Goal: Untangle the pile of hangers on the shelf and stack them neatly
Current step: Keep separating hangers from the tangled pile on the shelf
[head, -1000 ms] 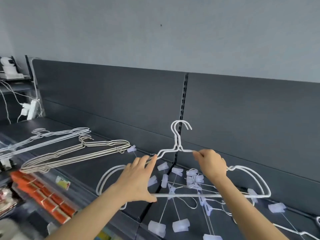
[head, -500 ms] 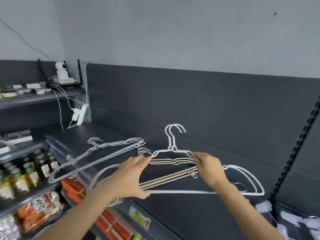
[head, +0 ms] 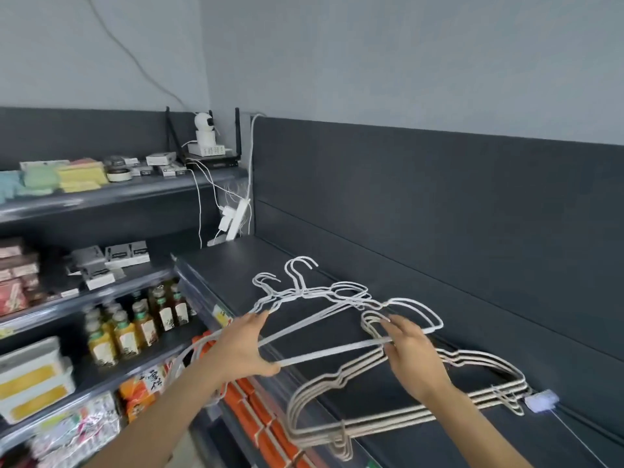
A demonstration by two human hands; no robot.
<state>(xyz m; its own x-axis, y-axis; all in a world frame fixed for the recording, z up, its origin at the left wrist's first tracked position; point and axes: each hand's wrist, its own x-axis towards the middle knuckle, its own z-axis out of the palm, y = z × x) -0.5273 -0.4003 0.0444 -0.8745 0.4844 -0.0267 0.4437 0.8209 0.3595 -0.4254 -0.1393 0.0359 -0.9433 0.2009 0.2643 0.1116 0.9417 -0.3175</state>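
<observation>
Dark grey shelf (head: 422, 393), top tier, backed by a dark panel (head: 439, 204) under a pale wall. Item one: a white wire hanger (head: 337, 349), double-hooked so possibly two held together, carried flat and slightly tilted just above the shelf. Left hand (head: 246, 346) is closed around its left end, thumb under the bottom bar and fingers over the upper wire. Right hand (head: 410, 352) pinches the bottom bar near its right end between thumb and fingertips, the other fingers loosely extended. Item two: a stack of white hangers (head: 324, 292) lying on the shelf behind, hooks pointing toward the back left; the held hanger overlaps it, and contact between them cannot be judged. Item three: a stack of beige wire hangers (head: 388, 417) lying flat at the front of the shelf, below and to the right of the right hand, nested closely, hooks at the near edge. Item four: a pale translucent clip (head: 540, 401) on a thin wire at the right end of the beige stack. Surroundings: bottled drinks (head: 141, 325) on the lower shelf to the left, orange packets (head: 256, 420) below the shelf edge, a small white camera (head: 204, 128) and a power strip (head: 234, 219) in the corner.
</observation>
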